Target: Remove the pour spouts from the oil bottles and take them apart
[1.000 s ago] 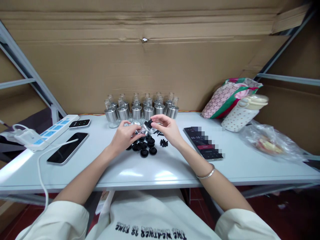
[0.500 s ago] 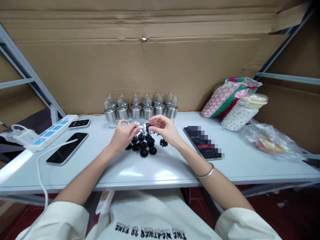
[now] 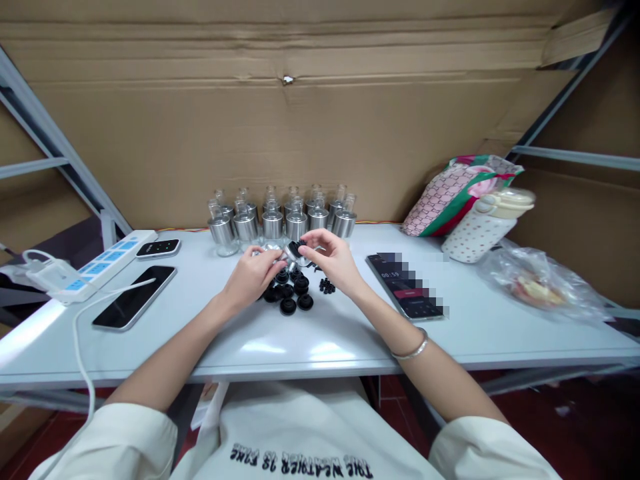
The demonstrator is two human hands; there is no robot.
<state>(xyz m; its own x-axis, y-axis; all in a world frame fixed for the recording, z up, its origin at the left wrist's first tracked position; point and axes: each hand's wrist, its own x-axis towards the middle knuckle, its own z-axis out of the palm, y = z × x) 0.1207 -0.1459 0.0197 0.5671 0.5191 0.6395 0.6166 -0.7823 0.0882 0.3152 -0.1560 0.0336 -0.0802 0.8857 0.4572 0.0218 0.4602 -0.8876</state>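
Note:
My left hand (image 3: 251, 272) pinches a small silvery-white part whose kind I cannot make out. Thumb and fingers of my right hand (image 3: 334, 259) are closed on a black cap (image 3: 294, 249), which meets the silvery part between both hands. On the table just below lie several loose black caps (image 3: 289, 306), round and flanged. Beside them, under my right hand, is a cluster of tiny black pieces (image 3: 327, 286). Behind my hands stand two rows of glass bottles (image 3: 246, 227) with steel-coloured bands and narrow necks.
To the left are a power strip (image 3: 113, 260), a dark-screened phone (image 3: 135, 297) on a white cable and a small black device (image 3: 159, 248). A lit phone (image 3: 406, 287), a dotted flask (image 3: 483, 227), a patterned bag (image 3: 450, 193) and a plastic bag (image 3: 545, 283) are on the right.
The black cap between my hands has tilted and risen slightly. My left hand has shifted a little to the right, its fingers nearer the cap. Bottles and loose caps stay put.

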